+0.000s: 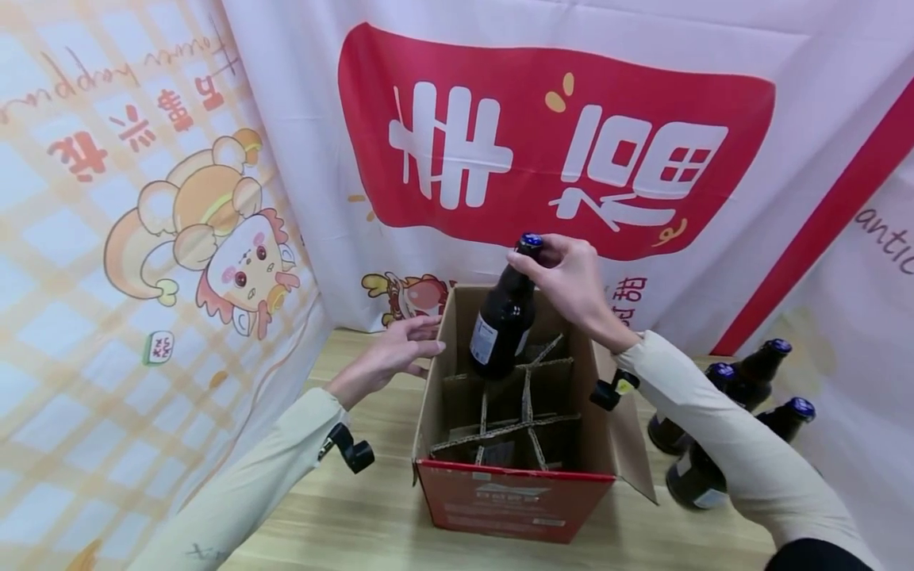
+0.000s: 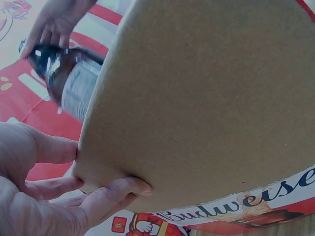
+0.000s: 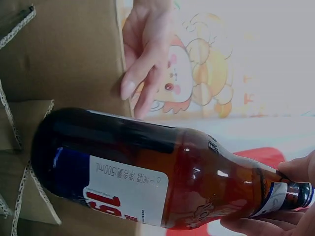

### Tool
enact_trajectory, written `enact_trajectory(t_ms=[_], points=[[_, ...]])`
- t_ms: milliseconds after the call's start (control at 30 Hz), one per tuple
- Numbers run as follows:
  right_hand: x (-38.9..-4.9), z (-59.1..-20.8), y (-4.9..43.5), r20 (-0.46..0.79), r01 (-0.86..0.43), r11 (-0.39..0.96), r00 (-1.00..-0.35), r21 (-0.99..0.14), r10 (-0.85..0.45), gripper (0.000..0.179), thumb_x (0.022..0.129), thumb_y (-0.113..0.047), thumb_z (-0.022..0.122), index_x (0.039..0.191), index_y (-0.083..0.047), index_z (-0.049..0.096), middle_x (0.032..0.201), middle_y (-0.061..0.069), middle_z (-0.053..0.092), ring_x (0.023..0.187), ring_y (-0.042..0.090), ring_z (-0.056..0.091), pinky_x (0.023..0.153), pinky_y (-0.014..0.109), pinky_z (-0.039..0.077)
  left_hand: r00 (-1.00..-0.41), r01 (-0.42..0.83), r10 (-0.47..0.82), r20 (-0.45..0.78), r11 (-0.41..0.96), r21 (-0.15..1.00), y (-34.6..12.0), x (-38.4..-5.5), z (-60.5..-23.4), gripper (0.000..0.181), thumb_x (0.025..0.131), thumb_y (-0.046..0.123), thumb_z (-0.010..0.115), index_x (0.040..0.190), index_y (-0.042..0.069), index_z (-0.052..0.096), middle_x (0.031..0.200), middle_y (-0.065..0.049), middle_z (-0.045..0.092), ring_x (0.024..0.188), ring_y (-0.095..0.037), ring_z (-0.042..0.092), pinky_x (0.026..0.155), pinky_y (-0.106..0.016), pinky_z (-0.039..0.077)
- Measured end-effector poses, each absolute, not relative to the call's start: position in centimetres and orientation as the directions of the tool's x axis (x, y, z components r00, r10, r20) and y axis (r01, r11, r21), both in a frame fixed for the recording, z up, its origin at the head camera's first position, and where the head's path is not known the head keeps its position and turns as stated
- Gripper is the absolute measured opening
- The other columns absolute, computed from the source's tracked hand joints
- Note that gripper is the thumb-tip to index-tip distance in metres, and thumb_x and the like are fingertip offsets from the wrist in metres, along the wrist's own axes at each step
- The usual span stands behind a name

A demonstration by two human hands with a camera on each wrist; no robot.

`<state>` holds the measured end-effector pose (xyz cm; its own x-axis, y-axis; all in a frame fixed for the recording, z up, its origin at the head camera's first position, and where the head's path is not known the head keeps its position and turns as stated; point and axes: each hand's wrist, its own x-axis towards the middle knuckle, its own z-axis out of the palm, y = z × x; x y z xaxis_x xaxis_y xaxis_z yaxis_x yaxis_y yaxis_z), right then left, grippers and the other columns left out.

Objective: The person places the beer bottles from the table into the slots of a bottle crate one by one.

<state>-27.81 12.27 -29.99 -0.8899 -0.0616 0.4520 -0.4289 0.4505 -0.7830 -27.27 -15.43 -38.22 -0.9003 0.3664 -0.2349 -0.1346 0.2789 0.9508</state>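
A brown glass beer bottle with a blue cap hangs tilted over the back left part of an open cardboard box. My right hand grips it by the neck, thumb and fingers round the glass below the cap. The bottle's base is level with the tops of the cardboard dividers. At the box's left side, my left hand pinches the edge of the brown side flap between thumb and fingers. Shadow hides the floor of the compartments.
Three more capped beer bottles stand on the wooden table to the right, partly behind my right sleeve. A box flap sticks out on the right. Printed cloth hangs behind and on both sides.
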Motion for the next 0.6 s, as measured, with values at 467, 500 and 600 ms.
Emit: enact_trajectory(t_ms=[467,500,600], points=[[-32.2,-33.2,8.9,0.436,-0.435,0.392,-0.895,-0.810,-0.094,0.034,0.095,-0.025,0.079,0.121,-0.004,0.075,0.112,0.011,0.078,0.092,0.023,0.074,0.083,0.037,0.065,-0.900,-0.127,0.372,-0.229,0.280,0.952,-15.6,-27.3,-38.7,0.063,0.104,0.014,0.063,0.161,0.007,0.037,0.163,-0.022,0.041,0.140,-0.042,0.053,0.090,-0.047,0.063],[-32.4,-33.3,8.8,0.442,-0.444,0.394,-0.891,-0.805,-0.101,0.033,0.095,-0.024,0.079,0.120,-0.003,0.075,0.111,0.011,0.078,0.091,0.024,0.074,0.083,0.037,0.065,-0.900,-0.128,0.369,-0.229,0.280,0.952,-15.5,-27.3,-38.7,0.063,0.104,0.015,0.063,0.161,0.007,0.037,0.163,-0.022,0.041,0.139,-0.042,0.053,0.090,-0.047,0.064],[-33.0,-33.4,8.5,0.450,-0.459,0.418,-0.884,-0.784,-0.127,0.032,0.095,-0.022,0.079,0.118,-0.001,0.075,0.107,0.014,0.078,0.089,0.025,0.075,0.081,0.038,0.065,-0.901,-0.124,0.369,-0.228,0.284,0.951,-15.4,-27.5,-38.6,0.063,0.104,0.015,0.063,0.162,0.007,0.037,0.163,-0.023,0.041,0.138,-0.042,0.054,0.090,-0.047,0.064]])
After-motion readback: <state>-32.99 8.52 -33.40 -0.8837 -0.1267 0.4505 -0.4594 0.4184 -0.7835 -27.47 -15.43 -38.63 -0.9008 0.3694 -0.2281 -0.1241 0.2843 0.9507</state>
